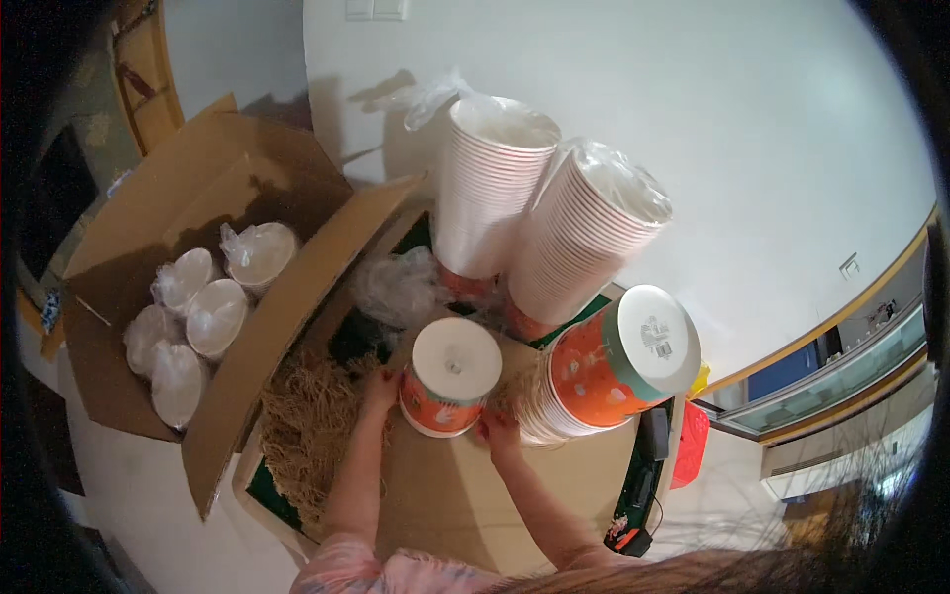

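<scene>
Orange cup, upended, axis vertical; left hand nine o'clock, right hand four; both half-curled alongside, grip unclear.

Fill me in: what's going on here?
A person has an orange-and-white paper bucket upside down on a brown cardboard sheet, with the left hand at its left side and the right hand at its lower right edge. An upside-down bucket stack stands to the right, and two tall upright bucket stacks are behind. Frayed brown fibers lie left; beyond, an open cardboard box holds plastic-wrapped white containers.
</scene>
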Demonstrator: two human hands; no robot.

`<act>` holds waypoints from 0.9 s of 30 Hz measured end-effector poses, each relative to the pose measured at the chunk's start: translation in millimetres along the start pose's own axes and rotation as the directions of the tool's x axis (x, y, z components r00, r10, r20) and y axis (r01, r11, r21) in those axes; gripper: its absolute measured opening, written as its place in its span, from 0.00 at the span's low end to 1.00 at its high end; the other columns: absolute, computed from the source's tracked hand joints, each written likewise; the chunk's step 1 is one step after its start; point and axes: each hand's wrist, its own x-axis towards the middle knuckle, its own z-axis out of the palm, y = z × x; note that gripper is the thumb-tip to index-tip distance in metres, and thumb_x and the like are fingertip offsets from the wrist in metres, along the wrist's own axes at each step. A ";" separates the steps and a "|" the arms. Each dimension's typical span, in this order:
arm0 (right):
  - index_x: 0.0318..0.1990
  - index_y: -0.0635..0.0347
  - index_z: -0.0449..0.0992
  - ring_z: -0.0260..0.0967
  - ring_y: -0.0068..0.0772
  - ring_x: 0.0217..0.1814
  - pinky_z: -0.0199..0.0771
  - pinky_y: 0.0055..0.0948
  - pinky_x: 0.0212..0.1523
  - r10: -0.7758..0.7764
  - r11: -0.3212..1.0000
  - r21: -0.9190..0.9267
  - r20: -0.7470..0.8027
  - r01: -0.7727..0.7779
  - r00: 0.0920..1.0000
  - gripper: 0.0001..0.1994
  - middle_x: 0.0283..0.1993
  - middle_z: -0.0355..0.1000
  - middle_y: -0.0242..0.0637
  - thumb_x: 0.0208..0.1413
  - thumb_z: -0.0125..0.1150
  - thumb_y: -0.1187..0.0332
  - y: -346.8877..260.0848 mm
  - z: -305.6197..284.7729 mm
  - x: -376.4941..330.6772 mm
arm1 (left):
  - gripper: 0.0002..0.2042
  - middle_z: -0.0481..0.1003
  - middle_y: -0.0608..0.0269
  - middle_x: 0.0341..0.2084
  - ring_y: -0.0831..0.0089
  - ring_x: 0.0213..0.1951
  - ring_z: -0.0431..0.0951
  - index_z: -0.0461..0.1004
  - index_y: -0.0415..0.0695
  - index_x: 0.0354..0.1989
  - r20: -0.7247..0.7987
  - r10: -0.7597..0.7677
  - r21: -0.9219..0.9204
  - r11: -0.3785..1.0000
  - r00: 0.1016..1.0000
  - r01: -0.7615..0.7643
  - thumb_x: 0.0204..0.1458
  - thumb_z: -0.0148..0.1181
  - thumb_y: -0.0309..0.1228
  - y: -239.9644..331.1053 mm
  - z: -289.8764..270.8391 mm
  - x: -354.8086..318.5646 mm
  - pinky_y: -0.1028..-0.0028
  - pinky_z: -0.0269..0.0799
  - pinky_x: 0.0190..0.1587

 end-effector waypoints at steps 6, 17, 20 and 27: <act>0.27 0.60 0.72 0.61 0.20 0.19 0.59 0.21 0.18 -0.065 0.998 0.024 0.009 0.065 0.998 0.06 0.19 0.66 0.30 0.52 0.54 0.69 -40.2 22.8 -24.3 | 0.16 0.74 0.53 0.37 0.64 0.40 0.73 0.71 0.39 0.40 0.027 0.041 -0.152 0.988 0.999 -0.036 0.51 0.54 0.40 -5.4 -16.7 0.0 0.65 0.68 0.42; 0.40 0.59 0.69 0.68 0.22 0.30 0.69 0.22 0.31 -0.203 0.978 0.085 0.198 0.189 0.959 0.07 0.32 0.70 0.31 0.58 0.49 0.67 -121.1 27.4 -94.1 | 0.05 0.73 0.66 0.25 0.80 0.28 0.70 0.71 0.37 0.31 -0.085 0.310 -0.563 0.769 0.947 -0.302 0.51 0.54 0.26 85.8 -87.5 -79.3 0.78 0.67 0.32; 0.41 0.59 0.69 0.67 0.22 0.28 0.67 0.21 0.30 -0.259 0.954 0.224 0.291 0.198 0.921 0.07 0.32 0.70 0.32 0.58 0.49 0.68 -131.2 2.9 -143.7 | 0.05 0.73 0.67 0.25 0.81 0.28 0.70 0.72 0.38 0.33 0.017 0.302 -0.452 0.853 0.953 -0.262 0.51 0.55 0.26 101.3 -110.6 -125.3 0.79 0.67 0.33; 0.31 0.64 0.72 0.69 0.29 0.33 0.70 0.26 0.35 -0.450 0.692 -0.463 0.324 0.554 0.832 0.05 0.32 0.70 0.37 0.47 0.57 0.82 -92.8 -66.3 -262.6 | 0.07 0.72 0.66 0.25 0.76 0.28 0.70 0.72 0.40 0.35 -0.051 0.075 0.007 0.997 0.996 -0.075 0.52 0.55 0.30 -37.4 -138.4 -161.4 0.77 0.67 0.31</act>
